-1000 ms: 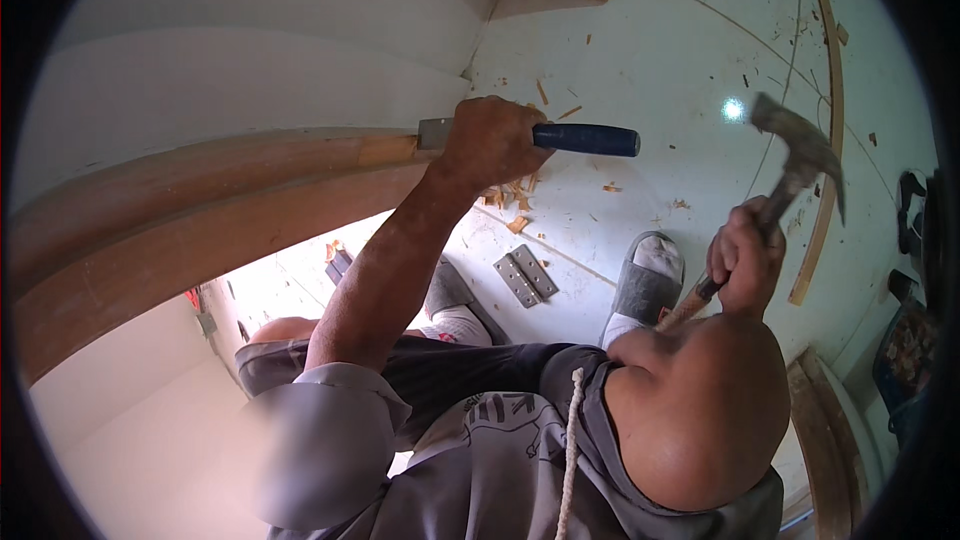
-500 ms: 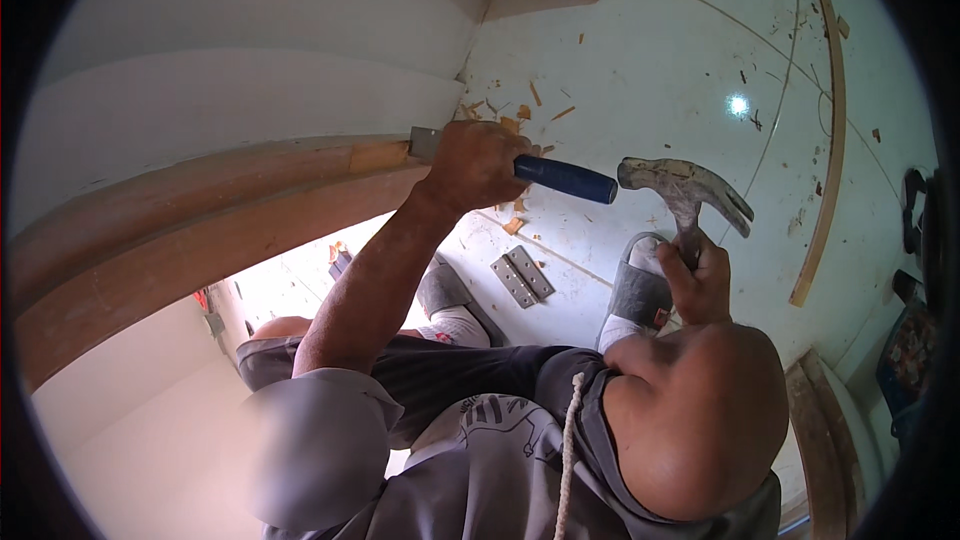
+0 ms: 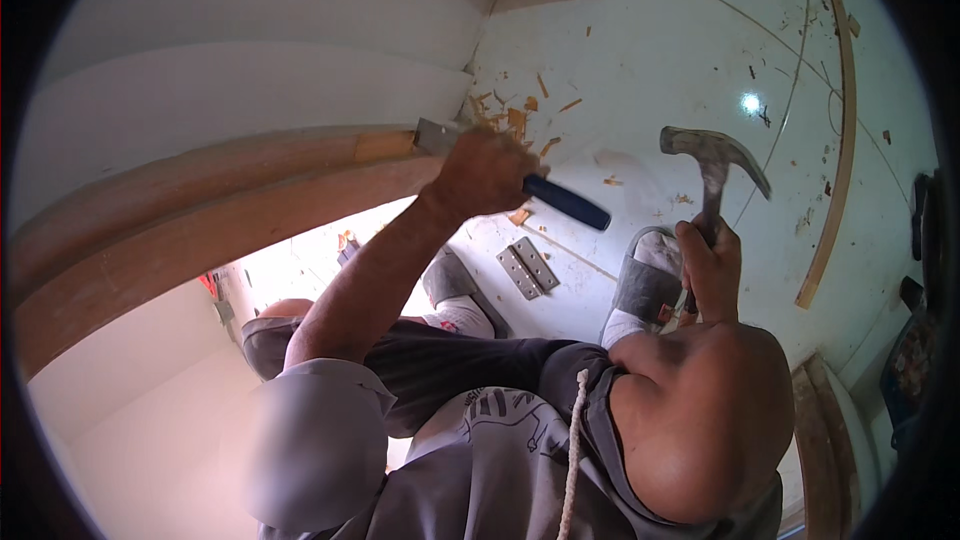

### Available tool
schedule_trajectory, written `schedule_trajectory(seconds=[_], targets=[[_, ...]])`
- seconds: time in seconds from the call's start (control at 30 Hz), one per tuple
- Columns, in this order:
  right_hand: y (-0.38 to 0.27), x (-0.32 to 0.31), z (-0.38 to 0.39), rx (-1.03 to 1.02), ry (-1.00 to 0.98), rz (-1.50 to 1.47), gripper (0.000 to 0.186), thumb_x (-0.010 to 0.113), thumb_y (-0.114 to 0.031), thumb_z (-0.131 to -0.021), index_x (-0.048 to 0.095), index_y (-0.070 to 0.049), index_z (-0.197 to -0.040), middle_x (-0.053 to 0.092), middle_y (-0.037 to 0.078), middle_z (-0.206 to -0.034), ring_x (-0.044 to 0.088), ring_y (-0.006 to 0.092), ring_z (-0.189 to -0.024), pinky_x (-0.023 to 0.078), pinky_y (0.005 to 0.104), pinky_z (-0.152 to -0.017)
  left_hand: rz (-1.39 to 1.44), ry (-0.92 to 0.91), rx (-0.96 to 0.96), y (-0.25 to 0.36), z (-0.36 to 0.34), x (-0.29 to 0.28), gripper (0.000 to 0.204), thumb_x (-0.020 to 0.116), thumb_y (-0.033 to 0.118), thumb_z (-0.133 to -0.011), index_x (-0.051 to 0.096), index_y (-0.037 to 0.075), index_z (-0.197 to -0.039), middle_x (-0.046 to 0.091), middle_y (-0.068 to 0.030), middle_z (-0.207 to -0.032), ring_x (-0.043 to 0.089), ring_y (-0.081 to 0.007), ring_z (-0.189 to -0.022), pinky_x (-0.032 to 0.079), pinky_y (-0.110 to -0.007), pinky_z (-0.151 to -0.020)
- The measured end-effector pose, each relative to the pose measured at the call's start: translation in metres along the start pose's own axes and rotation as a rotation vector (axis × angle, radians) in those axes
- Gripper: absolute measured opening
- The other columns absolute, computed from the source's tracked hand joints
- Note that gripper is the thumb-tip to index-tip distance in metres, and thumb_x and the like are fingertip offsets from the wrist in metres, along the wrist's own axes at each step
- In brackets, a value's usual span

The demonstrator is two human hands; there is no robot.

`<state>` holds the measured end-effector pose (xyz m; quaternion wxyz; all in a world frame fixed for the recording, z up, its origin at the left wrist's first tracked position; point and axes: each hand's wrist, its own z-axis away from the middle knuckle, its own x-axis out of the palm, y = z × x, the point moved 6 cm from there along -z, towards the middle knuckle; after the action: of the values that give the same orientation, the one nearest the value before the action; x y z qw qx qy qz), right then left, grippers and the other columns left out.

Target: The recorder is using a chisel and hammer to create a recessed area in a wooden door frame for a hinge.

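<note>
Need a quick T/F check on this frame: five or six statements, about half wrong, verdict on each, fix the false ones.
1. The left hand holds a blue-handled chisel. True.
2. The right hand is empty. False: it holds a hammer.
3. The hammer is touching the chisel. False: there is a gap between them.
4. A metal hinge lies on the floor between the two grey slippers. True.
5. Wood shavings are scattered on the floor near the left hand. True.
6. The slippers are worn on bare feet. False: they are worn over white socks.
</note>
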<state>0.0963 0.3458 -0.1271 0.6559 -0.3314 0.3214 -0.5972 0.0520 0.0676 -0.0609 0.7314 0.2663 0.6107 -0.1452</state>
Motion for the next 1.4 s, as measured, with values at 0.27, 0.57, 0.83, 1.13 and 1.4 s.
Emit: schedule_trajectory(seconds=[0.27, 0.57, 0.83, 1.13, 1.4], targets=[[0.049, 0.007, 0.004, 0.105, -0.071, 0.102, 0.019, 0.065, -0.019, -0.084, 0.058, -0.002, -0.078, 0.048, -0.001, -0.055, 0.040, 0.0069, -0.039, 0.032, 0.0279, -0.036, -0.123, -0.236, 0.053, -0.003, 0.000, 0.022, 0.021, 0.073, 0.033, -0.078, 0.069, 0.014, -0.071, 0.063, -0.0045, -0.067, 0.065, -0.0224, -0.073, 0.050, -0.040, -0.069], [0.051, 0.024, 0.010, 0.218, -0.169, 0.083, 0.020, 0.063, -0.020, -0.085, 0.061, 0.000, -0.085, 0.052, 0.000, -0.057, 0.043, 0.0079, -0.041, 0.034, 0.0287, -0.038, -0.052, -0.072, 0.053, -0.003, -0.006, -0.010, 0.018, 0.074, 0.028, -0.073, 0.068, 0.013, -0.066, 0.063, -0.0065, -0.062, 0.066, -0.0241, -0.061, 0.052, -0.039, -0.057], [0.060, 0.015, -0.002, 0.111, -0.057, 0.128, 0.019, 0.063, -0.017, -0.089, 0.056, -0.001, -0.082, 0.048, -0.001, -0.053, 0.038, 0.0060, -0.035, 0.029, 0.0265, -0.033, -0.275, -0.467, 0.079, 0.017, -0.019, 0.000, 0.018, 0.075, 0.027, -0.069, 0.069, 0.011, -0.072, 0.065, -0.0079, -0.063, 0.067, -0.0258, -0.060, 0.052, -0.040, -0.058], [0.059, 0.014, -0.005, 0.138, -0.088, 0.171, 0.024, 0.067, -0.022, -0.084, 0.060, 0.001, -0.082, 0.052, 0.004, -0.058, 0.042, 0.0111, -0.041, 0.035, 0.0311, -0.039, 0.033, -0.361, -0.292, -0.005, -0.035, -0.018, 0.026, 0.077, 0.027, -0.070, 0.071, 0.011, -0.090, 0.068, -0.0086, -0.071, 0.068, -0.0285, -0.070, 0.052, -0.041, -0.061], [0.033, 0.012, -0.022, 0.047, -0.042, 0.292, 0.030, 0.065, -0.027, -0.084, 0.059, 0.003, -0.083, 0.057, 0.014, -0.065, 0.055, 0.0231, -0.059, 0.045, 0.0388, -0.059, 0.622, 0.463, -0.432, -0.047, 0.033, -0.110, 0.040, 0.057, 0.025, -0.094, 0.050, 0.006, -0.059, 0.049, -0.0031, -0.055, 0.045, -0.0113, -0.050, 0.033, -0.029, -0.048]])
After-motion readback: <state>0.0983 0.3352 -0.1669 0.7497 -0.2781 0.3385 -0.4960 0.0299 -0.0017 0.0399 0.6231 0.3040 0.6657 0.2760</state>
